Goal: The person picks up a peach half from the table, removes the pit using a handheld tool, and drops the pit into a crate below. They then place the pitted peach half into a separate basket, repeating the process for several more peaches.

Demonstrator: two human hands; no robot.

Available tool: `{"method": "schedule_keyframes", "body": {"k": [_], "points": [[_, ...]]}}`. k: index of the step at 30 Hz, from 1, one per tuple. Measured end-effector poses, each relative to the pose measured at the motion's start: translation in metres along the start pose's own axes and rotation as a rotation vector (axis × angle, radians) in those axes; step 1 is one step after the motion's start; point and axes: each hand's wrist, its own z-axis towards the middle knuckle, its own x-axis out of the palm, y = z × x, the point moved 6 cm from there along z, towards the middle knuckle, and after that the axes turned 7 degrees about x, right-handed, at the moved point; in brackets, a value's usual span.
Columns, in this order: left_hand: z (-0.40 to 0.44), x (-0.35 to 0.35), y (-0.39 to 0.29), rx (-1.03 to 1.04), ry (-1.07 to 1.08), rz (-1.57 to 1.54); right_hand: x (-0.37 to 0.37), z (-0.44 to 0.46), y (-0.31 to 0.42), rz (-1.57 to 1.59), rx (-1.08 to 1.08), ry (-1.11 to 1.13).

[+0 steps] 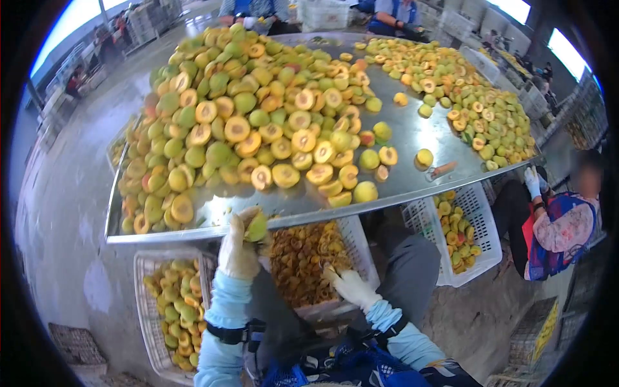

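My left hand (237, 248), in a white glove, is closed around a green-yellow peach half (256, 227) at the near edge of the metal table (400, 197). My right hand (353, 287), also gloved, is lower, over a white crate (358, 242) full of brown-orange peach pits and scraps (303, 264). Its fingers are bent together; whatever they hold is too small to make out. A large heap of halved peaches (245, 122) covers the table's left side, many with their orange cut faces and pits showing.
Another peach pile (480, 109) lies on the table's right, near an orange-handled tool (442, 169). Crates of peach halves stand below left (151, 309) and right (487, 238). A co-worker (564, 222) sits at the right; others work across the table.
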Motion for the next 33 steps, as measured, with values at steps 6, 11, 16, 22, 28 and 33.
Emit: {"method": "schedule_keyframes", "body": {"k": [6,11,16,22,28,33], "points": [[-0.031,0.015,0.044,0.005,-0.072,-0.026,-0.03,-0.037,0.068,0.699,0.079,0.139],[-0.064,0.025,0.069,-0.224,-0.011,-0.455,-0.04,-0.078,0.12,0.304,-0.437,-0.154],[-0.079,0.031,0.06,-0.163,-0.115,-0.303,-0.015,-0.078,0.097,-0.142,-0.485,-0.315],[-0.082,0.026,0.065,-0.162,-0.212,-0.286,-0.005,-0.074,0.099,0.002,-0.404,-0.155],[-0.086,0.027,0.064,-0.039,-0.192,-0.189,0.014,-0.065,0.093,0.158,-0.281,-0.138],[-0.086,0.021,0.066,0.056,-0.159,-0.037,0.024,-0.061,0.086,0.125,-0.284,-0.205]]}}
